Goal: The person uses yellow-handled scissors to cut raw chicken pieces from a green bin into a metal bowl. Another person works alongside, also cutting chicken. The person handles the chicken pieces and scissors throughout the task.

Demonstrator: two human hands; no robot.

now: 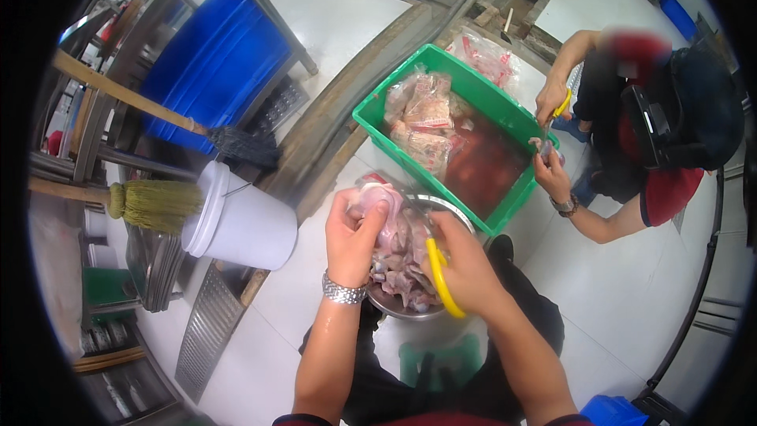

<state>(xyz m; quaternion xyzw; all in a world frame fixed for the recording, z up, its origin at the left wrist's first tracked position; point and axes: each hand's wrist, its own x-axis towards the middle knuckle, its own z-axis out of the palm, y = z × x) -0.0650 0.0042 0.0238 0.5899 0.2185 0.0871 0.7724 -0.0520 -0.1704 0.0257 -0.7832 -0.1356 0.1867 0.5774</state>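
Observation:
My left hand (352, 234), with a metal watch on its wrist, grips a piece of raw pink meat (381, 201) above a round steel bowl (408, 312). Cut pieces of raw meat (402, 284) lie in the bowl between my knees. Yellow-handled scissors (439, 278) are in my right hand (464, 260), their blades pointing up and left near the meat; how wide the blades stand is unclear. Beyond the bowl is a green plastic crate (423, 180) holding reddish liquid (488, 165) and plastic bags of raw meat (429, 106).
At right a crouching co-worker (627, 130) holds yellow-handled scissors (562, 103) and a meat piece over the crate's edge. A white bucket (254, 216), brooms (157, 204) and a blue tub (216, 65) stand left. A floor channel (349, 109) runs behind; a plastic bag (485, 59) lies past the crate.

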